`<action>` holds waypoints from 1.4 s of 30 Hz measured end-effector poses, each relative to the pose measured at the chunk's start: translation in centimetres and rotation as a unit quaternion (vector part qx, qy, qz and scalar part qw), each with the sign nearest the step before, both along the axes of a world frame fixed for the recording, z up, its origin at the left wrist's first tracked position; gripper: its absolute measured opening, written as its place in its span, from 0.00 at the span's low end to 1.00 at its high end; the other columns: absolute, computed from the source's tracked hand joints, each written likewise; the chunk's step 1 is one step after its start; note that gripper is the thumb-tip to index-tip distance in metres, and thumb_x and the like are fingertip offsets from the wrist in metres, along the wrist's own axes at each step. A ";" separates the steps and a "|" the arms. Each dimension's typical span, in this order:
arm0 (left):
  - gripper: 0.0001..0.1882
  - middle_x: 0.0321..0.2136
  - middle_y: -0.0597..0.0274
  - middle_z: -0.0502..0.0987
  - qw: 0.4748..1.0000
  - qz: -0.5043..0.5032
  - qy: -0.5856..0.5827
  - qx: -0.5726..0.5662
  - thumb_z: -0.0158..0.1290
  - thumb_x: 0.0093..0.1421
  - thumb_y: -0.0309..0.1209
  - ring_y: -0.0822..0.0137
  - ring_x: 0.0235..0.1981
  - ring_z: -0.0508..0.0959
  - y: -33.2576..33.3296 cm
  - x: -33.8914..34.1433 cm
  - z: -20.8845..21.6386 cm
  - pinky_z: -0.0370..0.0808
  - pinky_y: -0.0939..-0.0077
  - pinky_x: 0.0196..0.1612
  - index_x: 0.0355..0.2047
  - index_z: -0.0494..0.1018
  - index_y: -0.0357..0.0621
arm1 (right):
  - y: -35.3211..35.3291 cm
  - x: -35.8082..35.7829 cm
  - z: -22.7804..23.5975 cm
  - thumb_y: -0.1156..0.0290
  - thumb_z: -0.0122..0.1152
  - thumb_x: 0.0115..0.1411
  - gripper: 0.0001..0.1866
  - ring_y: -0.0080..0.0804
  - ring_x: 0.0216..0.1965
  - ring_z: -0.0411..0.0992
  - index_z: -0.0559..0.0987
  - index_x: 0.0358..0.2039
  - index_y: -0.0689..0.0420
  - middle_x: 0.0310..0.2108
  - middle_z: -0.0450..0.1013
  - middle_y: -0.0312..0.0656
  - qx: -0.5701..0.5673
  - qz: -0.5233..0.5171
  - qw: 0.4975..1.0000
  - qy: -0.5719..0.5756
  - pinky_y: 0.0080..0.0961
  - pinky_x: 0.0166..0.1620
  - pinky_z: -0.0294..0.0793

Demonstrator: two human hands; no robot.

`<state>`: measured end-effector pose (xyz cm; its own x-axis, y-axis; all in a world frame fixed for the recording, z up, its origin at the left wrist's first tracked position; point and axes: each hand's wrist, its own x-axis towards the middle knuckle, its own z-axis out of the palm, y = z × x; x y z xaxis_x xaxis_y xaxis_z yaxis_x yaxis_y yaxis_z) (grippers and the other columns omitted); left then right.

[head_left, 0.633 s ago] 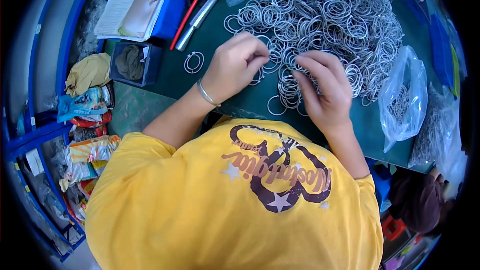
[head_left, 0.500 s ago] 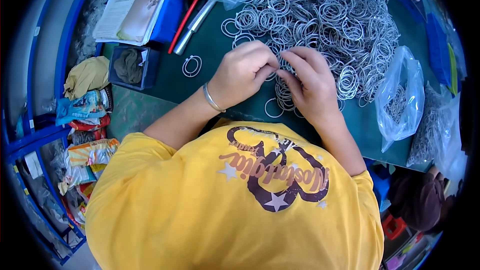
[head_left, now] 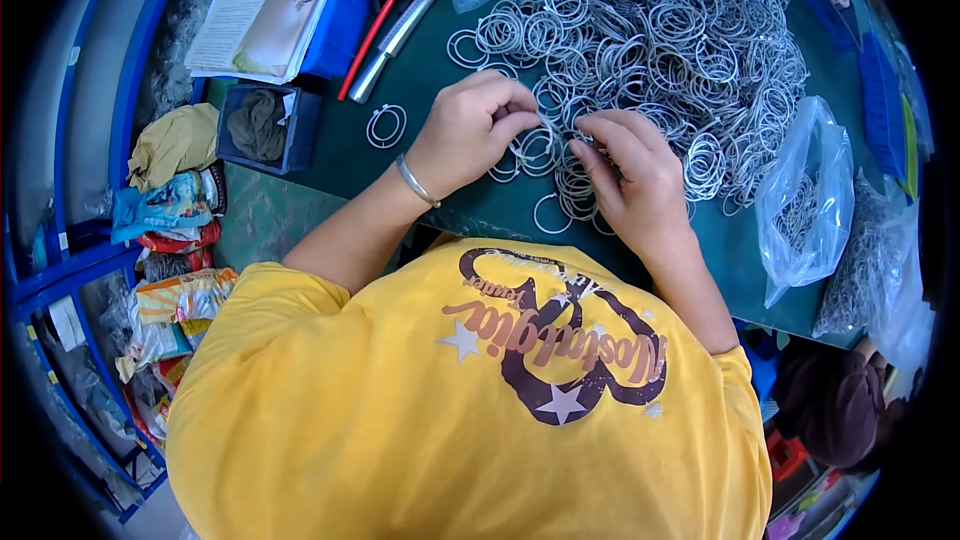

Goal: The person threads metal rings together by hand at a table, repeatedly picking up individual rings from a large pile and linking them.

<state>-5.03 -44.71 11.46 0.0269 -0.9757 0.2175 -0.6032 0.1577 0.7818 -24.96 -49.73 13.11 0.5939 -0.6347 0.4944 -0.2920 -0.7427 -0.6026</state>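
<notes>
A big heap of thin silvery metal rings [head_left: 650, 30] covers the far middle of the green table. My left hand [head_left: 475, 125], with a bangle on its wrist, works at the near edge of this heap. Its thumb and index finger are pinched on a metal ring [head_left: 537, 152], which overlaps other rings, so its outline is hard to separate. My right hand [head_left: 640, 170] is a short distance to the right, over the rings. Its thumb and forefinger come close together; whatever they hold, if anything, is too small to make out.
Two loose rings [head_left: 385, 126] lie left of my left hand. Beyond are a red stick [head_left: 368, 45], a silver tool [head_left: 392, 48], a blue bin with a cloth [head_left: 263, 128] and papers [head_left: 265, 10]. Clear plastic bags [head_left: 805, 205] of rings stand at right. Someone's dark sleeve [head_left: 835, 405] shows lower right.
My hands, whose fingertips met half a second ago, have moved apart. The left has shifted slightly up and left, the right slightly down and right; rings now show between them.
</notes>
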 end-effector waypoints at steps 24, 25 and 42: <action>0.08 0.39 0.55 0.71 0.949 -0.082 0.302 -0.047 0.49 0.61 0.19 0.68 0.34 0.79 0.4 -2.6 2.1 0.78 0.80 0.38 0.40 0.72 0.31 | 1.1 -1.9 0.8 0.84 0.63 0.49 0.08 0.24 0.23 0.74 0.79 0.31 0.63 0.25 0.75 0.41 0.140 -0.050 0.981 -0.122 0.15 0.25 0.71; 0.09 0.38 0.55 0.72 0.943 -0.077 0.322 -0.039 0.49 0.60 0.19 0.68 0.34 0.79 0.5 -2.7 2.3 0.78 0.79 0.39 0.41 0.72 0.31 | 1.0 -1.8 0.9 0.84 0.63 0.48 0.08 0.26 0.23 0.74 0.79 0.31 0.63 0.25 0.75 0.41 0.100 -0.042 0.987 -0.120 0.16 0.26 0.71; 0.18 0.33 0.55 0.77 0.931 -0.061 0.359 0.019 0.54 0.56 0.17 0.70 0.34 0.79 1.1 -3.9 3.0 0.78 0.81 0.37 0.47 0.66 0.33 | 1.3 -1.7 1.2 0.67 0.73 0.40 0.17 0.39 0.42 0.67 0.80 0.32 0.55 0.41 0.70 0.44 -0.016 -0.055 0.998 -0.029 0.30 0.41 0.65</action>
<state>-8.94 -43.66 14.51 0.0406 -0.9876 0.1520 0.0978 0.1553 0.9830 -26.65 -48.46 14.26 0.4912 -0.6776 0.5474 -0.3388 -0.7275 -0.5966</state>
